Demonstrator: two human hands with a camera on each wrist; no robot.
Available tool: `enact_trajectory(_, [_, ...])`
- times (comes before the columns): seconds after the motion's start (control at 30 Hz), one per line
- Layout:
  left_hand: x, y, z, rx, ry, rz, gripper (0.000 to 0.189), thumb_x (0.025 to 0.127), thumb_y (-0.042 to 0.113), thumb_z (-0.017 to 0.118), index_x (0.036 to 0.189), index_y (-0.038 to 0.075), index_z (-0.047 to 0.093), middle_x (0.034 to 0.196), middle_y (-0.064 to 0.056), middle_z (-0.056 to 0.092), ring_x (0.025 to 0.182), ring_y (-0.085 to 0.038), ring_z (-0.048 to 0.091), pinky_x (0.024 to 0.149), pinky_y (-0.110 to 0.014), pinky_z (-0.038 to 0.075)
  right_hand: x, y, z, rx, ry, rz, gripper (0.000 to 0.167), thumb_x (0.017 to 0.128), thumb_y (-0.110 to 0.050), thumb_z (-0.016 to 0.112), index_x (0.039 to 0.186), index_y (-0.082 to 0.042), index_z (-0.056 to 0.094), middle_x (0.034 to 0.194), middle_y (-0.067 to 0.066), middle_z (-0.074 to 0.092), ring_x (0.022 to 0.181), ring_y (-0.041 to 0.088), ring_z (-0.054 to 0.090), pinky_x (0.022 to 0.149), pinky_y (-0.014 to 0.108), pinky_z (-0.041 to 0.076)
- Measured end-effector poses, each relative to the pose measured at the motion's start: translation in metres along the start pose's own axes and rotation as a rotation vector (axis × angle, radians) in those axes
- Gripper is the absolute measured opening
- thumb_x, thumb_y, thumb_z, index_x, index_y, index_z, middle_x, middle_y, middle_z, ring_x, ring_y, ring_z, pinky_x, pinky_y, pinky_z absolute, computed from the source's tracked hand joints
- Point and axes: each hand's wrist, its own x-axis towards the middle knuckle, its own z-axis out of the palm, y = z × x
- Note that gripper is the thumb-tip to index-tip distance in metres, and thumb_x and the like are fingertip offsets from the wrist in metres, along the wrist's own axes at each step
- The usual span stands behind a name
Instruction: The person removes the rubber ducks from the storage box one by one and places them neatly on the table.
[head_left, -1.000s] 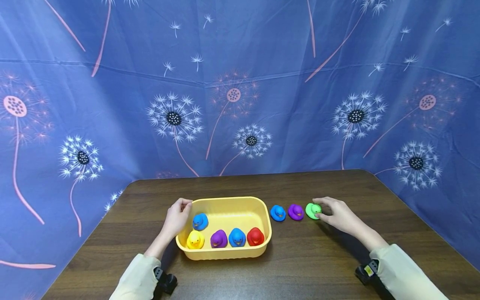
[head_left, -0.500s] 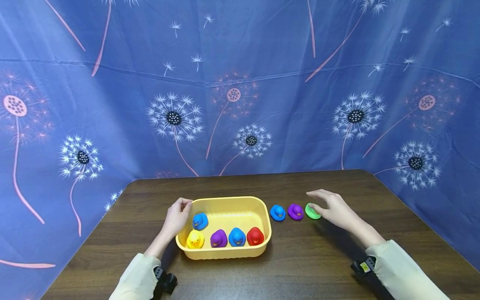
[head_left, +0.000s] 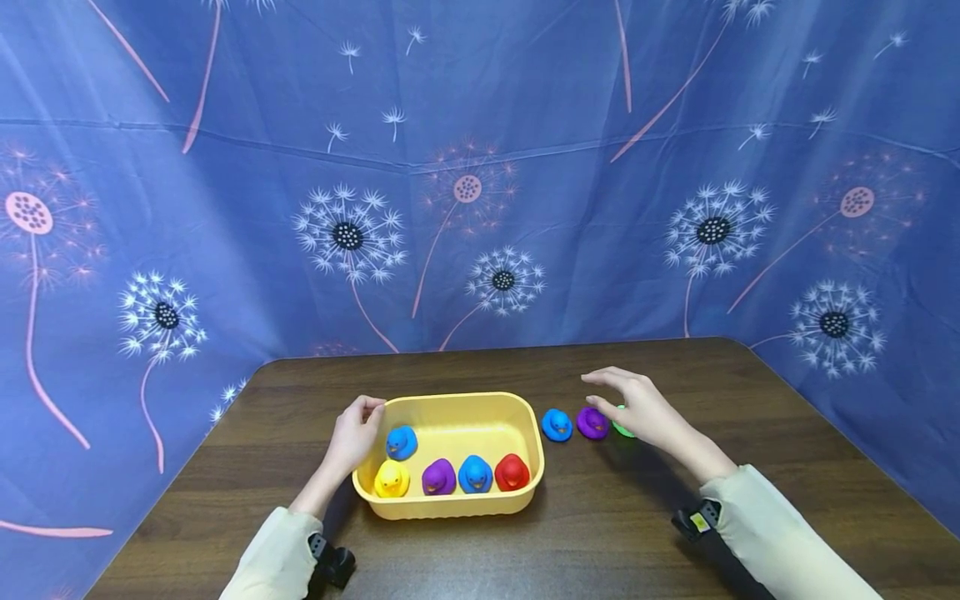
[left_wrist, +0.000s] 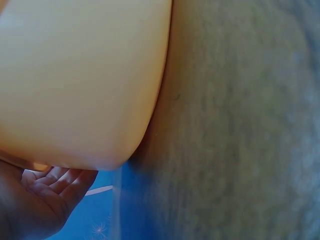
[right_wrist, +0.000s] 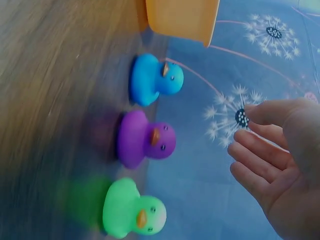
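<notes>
My left hand (head_left: 351, 440) grips the back left corner of a yellow plastic tub (head_left: 450, 507), its fingers over the rim. In the left wrist view those fingers curl behind the tub wall (left_wrist: 85, 80). Right of the tub stands a row of rubber ducks: a blue duck (head_left: 557, 426), a purple duck (head_left: 589, 426) and a green duck (right_wrist: 122, 207). My right hand (head_left: 645, 410) hovers over the purple and green ducks with its fingers apart, holding nothing. It hides most of the green duck in the head view; the right wrist view shows all three ducks upright.
Inside the tub sit a blue duck (head_left: 402, 443) at the back left and a front row with a yellow duck (head_left: 392, 479), a purple duck (head_left: 438, 477), another blue duck (head_left: 476, 475) and a red duck (head_left: 512, 473). A blue dandelion-print cloth (head_left: 585, 233) hangs behind the brown table (head_left: 600, 542).
My right hand has let go of the green duck, lifted, and moved left over the purple one. The green duck stays in the row. My left hand keeps its grip on the tub.
</notes>
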Motion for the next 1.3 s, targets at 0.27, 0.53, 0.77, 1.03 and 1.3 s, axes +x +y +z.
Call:
enact_trajectory(0.27, [0.000, -0.001, 0.000, 0.004, 0.008, 0.015, 0.021, 0.096, 0.012, 0.049, 0.107, -0.004, 0.059, 0.103, -0.020, 0.064, 0.095, -0.030, 0.058, 0.085, -0.042, 0.046, 0.009, -0.014, 0.013, 0.074, -0.028, 0.003, 0.030, 0.079, -0.007, 0.072, 0.109, -0.005, 0.067, 0.107, 0.009, 0.068, 0.103, 0.027, 0.063, 0.086, 0.043, 0.050])
enact_trajectory(0.53, [-0.002, -0.002, 0.001, 0.003, 0.026, 0.015, 0.020, 0.096, 0.011, 0.050, 0.105, -0.003, 0.060, 0.098, -0.019, 0.065, 0.090, -0.028, 0.057, 0.079, -0.035, 0.045, 0.017, -0.027, 0.028, 0.100, -0.043, -0.019, 0.031, 0.080, -0.006, 0.072, 0.110, -0.004, 0.067, 0.108, 0.009, 0.068, 0.100, 0.026, 0.064, 0.084, 0.042, 0.051])
enact_trajectory(0.77, [-0.001, -0.001, 0.002, 0.005, 0.016, 0.013, 0.021, 0.096, 0.013, 0.050, 0.106, -0.002, 0.060, 0.098, -0.018, 0.065, 0.090, -0.027, 0.057, 0.078, -0.034, 0.044, 0.025, -0.040, 0.034, 0.128, -0.095, -0.006, 0.030, 0.082, -0.011, 0.071, 0.112, -0.007, 0.066, 0.111, 0.006, 0.067, 0.104, 0.025, 0.063, 0.087, 0.041, 0.051])
enact_trajectory(1.03, [0.000, -0.001, 0.002, 0.009, 0.020, 0.023, 0.020, 0.096, 0.011, 0.051, 0.105, -0.003, 0.060, 0.095, -0.017, 0.064, 0.088, -0.025, 0.057, 0.077, -0.033, 0.043, 0.031, -0.055, 0.042, 0.170, -0.128, -0.022, 0.031, 0.084, -0.011, 0.070, 0.114, -0.007, 0.065, 0.112, 0.006, 0.067, 0.105, 0.024, 0.063, 0.086, 0.039, 0.051])
enact_trajectory(1.3, [-0.001, -0.001, 0.001, 0.014, 0.028, 0.021, 0.019, 0.096, 0.011, 0.051, 0.104, -0.003, 0.061, 0.094, -0.017, 0.065, 0.087, -0.025, 0.056, 0.075, -0.031, 0.043, 0.039, -0.068, 0.053, 0.175, -0.148, -0.088, 0.029, 0.085, -0.012, 0.069, 0.112, -0.003, 0.065, 0.109, 0.007, 0.067, 0.103, 0.023, 0.063, 0.088, 0.040, 0.050])
